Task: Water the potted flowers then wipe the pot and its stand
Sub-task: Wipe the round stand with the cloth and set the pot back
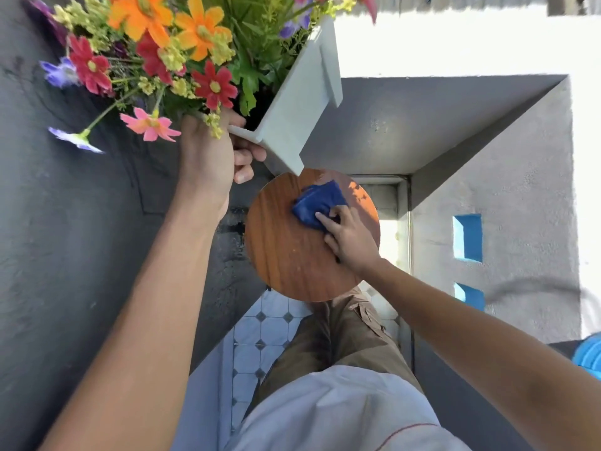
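My left hand [211, 154] grips the near rim of a white square pot [299, 102] and holds it lifted and tilted above the stand. Colourful flowers [182, 47] in orange, red, pink and purple fill the pot and spill to the left. Below it sits the round brown wooden stand [286, 252]. My right hand [348, 236] presses a folded dark blue cloth [317, 201] flat on the stand's far half, fingers on the cloth's near edge.
A dark grey wall [65, 239] runs along the left. A grey ledge [439, 125] and grey wall with blue openings [468, 237] lie to the right. Patterned floor tiles [260, 330] and my trouser leg show below the stand. A blue object [588, 356] sits at the right edge.
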`<state>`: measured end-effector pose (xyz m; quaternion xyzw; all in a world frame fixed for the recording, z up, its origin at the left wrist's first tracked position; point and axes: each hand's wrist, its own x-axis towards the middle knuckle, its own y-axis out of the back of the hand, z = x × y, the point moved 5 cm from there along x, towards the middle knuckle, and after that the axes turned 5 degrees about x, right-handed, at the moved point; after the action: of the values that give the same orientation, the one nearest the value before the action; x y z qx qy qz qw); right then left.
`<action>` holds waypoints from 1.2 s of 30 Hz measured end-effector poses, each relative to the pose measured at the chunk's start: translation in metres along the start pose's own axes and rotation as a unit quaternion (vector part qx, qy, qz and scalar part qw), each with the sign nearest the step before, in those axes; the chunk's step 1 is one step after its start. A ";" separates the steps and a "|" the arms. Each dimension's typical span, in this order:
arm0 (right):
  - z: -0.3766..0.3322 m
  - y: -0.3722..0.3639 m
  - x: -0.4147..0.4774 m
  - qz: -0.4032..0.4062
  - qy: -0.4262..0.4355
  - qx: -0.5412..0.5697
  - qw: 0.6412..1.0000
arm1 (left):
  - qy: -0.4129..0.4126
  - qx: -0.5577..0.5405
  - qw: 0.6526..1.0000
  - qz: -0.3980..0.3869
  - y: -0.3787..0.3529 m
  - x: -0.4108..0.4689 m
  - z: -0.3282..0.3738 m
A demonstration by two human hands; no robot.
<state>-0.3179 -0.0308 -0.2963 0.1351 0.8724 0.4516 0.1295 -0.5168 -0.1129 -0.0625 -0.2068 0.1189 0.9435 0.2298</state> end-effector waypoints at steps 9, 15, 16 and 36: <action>-0.031 -0.001 0.092 0.046 -0.104 -0.013 0.993 | 0.002 -0.009 1.000 0.006 -0.003 0.003 -0.003; -0.114 -0.055 0.033 -0.061 0.084 0.033 0.994 | 0.004 -0.011 1.000 -0.001 -0.003 0.001 -0.007; -0.117 -0.061 0.015 -0.078 0.114 0.039 0.990 | 0.004 -0.009 1.000 -0.002 -0.002 -0.001 -0.008; -0.067 -0.033 0.027 0.034 -0.004 0.016 0.999 | 0.026 0.011 1.000 -0.001 0.001 -0.021 -0.043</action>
<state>-0.3699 -0.0895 -0.2887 0.1691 0.8737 0.4412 0.1156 -0.4861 -0.1356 -0.0908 -0.2285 0.1346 0.9365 0.2296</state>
